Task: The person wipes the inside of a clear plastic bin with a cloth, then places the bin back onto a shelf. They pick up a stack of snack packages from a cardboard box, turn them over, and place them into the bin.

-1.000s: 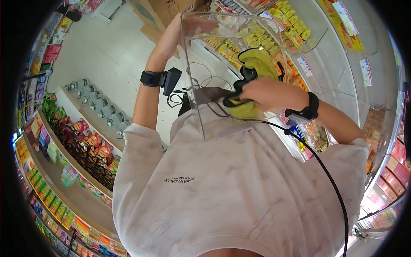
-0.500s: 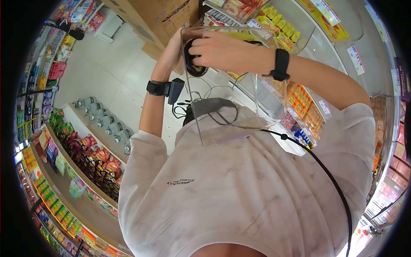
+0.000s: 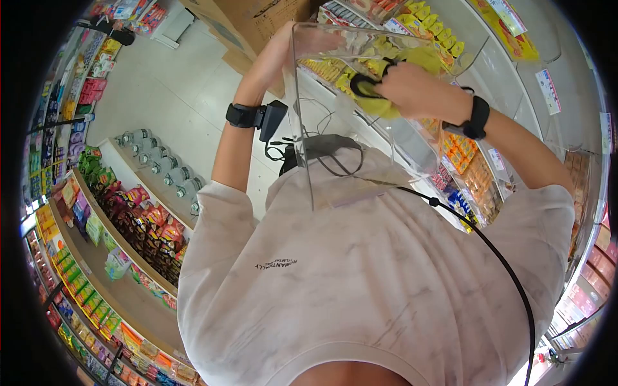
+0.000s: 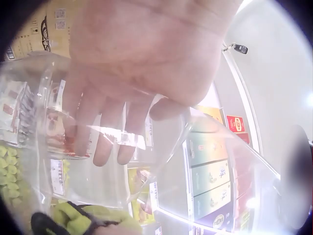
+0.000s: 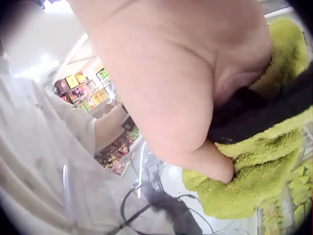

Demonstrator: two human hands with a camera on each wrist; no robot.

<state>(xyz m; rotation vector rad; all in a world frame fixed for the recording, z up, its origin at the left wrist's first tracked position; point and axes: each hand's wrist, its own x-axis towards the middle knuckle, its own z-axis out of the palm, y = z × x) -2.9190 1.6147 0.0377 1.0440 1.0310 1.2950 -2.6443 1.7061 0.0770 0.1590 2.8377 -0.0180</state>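
Shop aisle, person in front of me with a clear plastic box [image 3: 304,128] held up against the chest. Left hand [image 4: 142,58] is at the far end: fingers straight, slightly spread, flat along the plastic. Looks like a support hold, palm bracing the box so the other arm is free. Thumb not clear from here.

Right hand [image 3: 418,93] has its fingers curled round a yellow-green fuzzy cloth [image 5: 254,193] with black trim, thumb pressed into the pile. Cloth is bunched, probably so a thick pad faces the plastic. It's up by the box's far end, near the left hand; can't tell whether it's touching a wall.

Near edge of the box is close to the shirt [image 3: 360,270], maybe as a second brace.

Snack shelf [image 3: 476,61] right past the box: yellow packets [image 3: 434,31] lined up in rows, likely for easy picking. Big bottles [image 3: 164,164] lined along the low display behind, cardboard carton [image 3: 264,22] on the left hand's side.
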